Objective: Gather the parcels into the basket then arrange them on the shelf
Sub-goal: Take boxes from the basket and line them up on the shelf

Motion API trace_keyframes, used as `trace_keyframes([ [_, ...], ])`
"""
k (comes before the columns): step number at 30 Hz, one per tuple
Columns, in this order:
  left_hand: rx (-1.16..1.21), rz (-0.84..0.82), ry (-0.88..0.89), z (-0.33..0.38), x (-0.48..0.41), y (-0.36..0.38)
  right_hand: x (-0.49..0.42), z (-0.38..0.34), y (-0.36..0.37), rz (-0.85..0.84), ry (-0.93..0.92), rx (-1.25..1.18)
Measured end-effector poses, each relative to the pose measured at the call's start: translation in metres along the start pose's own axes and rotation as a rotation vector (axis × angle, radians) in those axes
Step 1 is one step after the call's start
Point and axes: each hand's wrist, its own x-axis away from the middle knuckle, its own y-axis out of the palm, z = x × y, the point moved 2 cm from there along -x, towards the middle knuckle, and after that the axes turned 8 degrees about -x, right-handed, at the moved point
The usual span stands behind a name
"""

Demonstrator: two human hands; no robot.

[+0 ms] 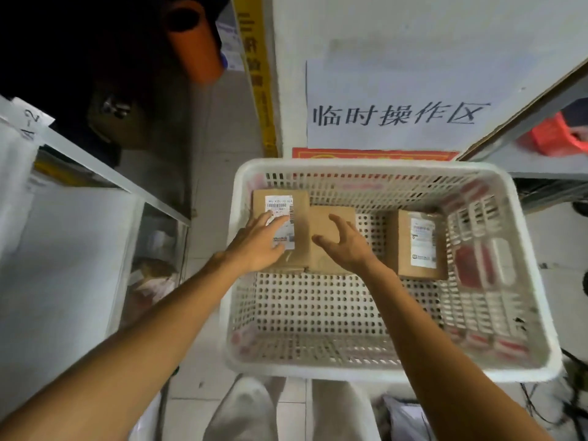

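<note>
Reaching over the near rim of the white basket (318,372), both arms pass above its perforated floor, which is bare in the near half. 3 cardboard parcels lie in the far half: the left parcel (300,218) and the middle parcel (319,222) touch, and the right parcel (404,246) lies apart, near the right wall. The left hand (257,246) rests straight fingers on the left parcel's label and grips nothing. The right hand (346,243) is spread, fingers loosely curved over the middle parcel; whether it touches, I cannot tell. A shelf edge (105,176) runs along the left.
</note>
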Motion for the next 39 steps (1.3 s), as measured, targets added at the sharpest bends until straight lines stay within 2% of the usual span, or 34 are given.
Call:
trace_keyframes([
  [4, 0.026, 0.035, -0.070, -0.023, -0.034, 0.028, -0.053, 0.015, 0.020, -0.067, 0.045, -0.145],
  [8, 0.069, 0.023, -0.161, -0.030, -0.060, 0.054, -0.090, 0.033, 0.038, -0.081, 0.135, -0.396],
  [11, -0.037, 0.148, -0.151, -0.028, -0.070, 0.066, -0.104, 0.047, 0.050, -0.082, 0.201, -0.520],
  [15, -0.046, 0.200, -0.076, -0.022, -0.075, 0.073, -0.109, 0.063, 0.056, -0.052, 0.172, -0.605],
  [18, 0.104, 0.254, -0.013, -0.020, -0.072, 0.080, -0.108, 0.075, 0.046, -0.051, 0.180, -0.653],
  [25, 0.054, 0.336, -0.172, -0.020, -0.066, 0.101, -0.112, 0.093, 0.048, -0.076, 0.190, -0.683],
  [27, 0.185, 0.298, -0.249, -0.018, -0.062, 0.106, -0.110, 0.095, 0.051, -0.051, 0.205, -0.728],
  [30, 0.437, 0.249, -0.243, -0.017, -0.056, 0.110, -0.109, 0.097, 0.054, -0.038, 0.191, -0.751],
  [39, 0.591, 0.205, -0.116, 0.001, -0.044, 0.091, -0.074, 0.117, 0.043, 0.000, 0.105, -0.791],
])
